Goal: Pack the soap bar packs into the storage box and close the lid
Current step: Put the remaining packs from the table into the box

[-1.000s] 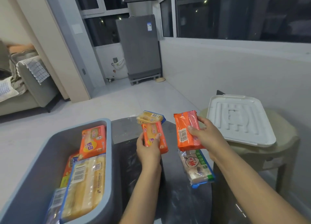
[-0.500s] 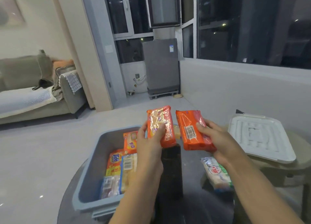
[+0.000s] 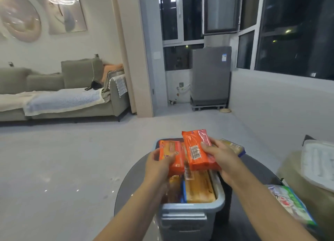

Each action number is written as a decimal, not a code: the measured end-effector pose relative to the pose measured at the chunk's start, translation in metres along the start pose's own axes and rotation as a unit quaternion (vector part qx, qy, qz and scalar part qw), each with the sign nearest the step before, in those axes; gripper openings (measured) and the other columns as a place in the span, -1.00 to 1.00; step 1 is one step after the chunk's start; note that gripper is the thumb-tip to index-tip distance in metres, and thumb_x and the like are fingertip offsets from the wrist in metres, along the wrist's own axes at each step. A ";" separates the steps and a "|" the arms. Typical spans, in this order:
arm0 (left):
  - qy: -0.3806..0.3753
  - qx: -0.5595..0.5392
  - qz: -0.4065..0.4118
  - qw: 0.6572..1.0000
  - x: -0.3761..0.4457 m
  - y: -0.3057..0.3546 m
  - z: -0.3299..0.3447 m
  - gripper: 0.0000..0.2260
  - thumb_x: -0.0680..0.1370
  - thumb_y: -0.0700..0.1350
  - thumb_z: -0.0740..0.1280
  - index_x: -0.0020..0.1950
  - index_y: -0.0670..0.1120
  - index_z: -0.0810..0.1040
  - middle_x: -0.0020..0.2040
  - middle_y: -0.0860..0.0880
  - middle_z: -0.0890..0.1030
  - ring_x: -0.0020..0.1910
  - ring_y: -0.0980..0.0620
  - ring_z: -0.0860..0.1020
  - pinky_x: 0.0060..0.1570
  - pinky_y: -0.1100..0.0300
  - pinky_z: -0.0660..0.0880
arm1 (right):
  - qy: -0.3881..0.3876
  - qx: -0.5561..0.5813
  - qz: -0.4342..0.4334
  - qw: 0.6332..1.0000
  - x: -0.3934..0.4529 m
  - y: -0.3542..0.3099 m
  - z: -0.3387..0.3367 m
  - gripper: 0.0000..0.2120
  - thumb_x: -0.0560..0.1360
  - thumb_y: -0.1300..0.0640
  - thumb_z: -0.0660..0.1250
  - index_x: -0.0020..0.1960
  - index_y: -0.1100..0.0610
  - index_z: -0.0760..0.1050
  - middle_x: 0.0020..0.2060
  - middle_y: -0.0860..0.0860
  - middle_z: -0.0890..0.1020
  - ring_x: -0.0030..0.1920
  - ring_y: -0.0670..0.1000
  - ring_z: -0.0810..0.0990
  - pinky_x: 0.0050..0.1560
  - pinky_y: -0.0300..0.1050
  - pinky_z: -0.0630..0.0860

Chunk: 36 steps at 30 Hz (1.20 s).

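Left hand [image 3: 159,165]: grips orange soap pack [image 3: 171,156] | Right hand [image 3: 221,157]: grips second orange pack [image 3: 197,150] | Position: both directly above open storage box [image 3: 189,207], long axes running away from the person | Lid [image 3: 318,164]: off, well right | Loose pack [image 3: 291,204]: tabletop [image 3: 253,168], nearer right hand

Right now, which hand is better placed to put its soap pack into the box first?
Left, probably. The left hand holds its orange pack lower, nearer the packs already in the grey box. The right hand holds its pack higher.
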<state>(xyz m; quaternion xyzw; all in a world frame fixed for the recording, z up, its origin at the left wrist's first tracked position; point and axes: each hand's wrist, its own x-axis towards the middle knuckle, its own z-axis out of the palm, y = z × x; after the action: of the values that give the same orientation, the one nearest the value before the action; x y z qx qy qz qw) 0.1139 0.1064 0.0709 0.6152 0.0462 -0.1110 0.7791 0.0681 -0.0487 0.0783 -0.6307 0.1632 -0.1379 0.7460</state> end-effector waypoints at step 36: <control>-0.029 0.318 -0.085 0.944 0.036 -0.007 0.000 -0.89 0.61 -0.11 0.19 0.05 -0.11 0.46 -0.22 -0.05 0.59 -0.28 0.06 0.59 -0.29 0.22 0.55 | -0.022 -0.066 0.015 0.997 0.014 0.012 0.006 -0.47 0.50 0.02 0.31 0.41 0.01 0.22 0.15 0.10 0.59 -0.01 0.09 0.65 0.05 0.04 0.59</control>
<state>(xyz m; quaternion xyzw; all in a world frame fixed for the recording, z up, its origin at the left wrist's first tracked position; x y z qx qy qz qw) 0.1474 0.1008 0.0566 0.8213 0.0379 -0.2031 0.5318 0.0836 -0.0471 0.0666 -0.6793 0.1652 -0.1021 0.7077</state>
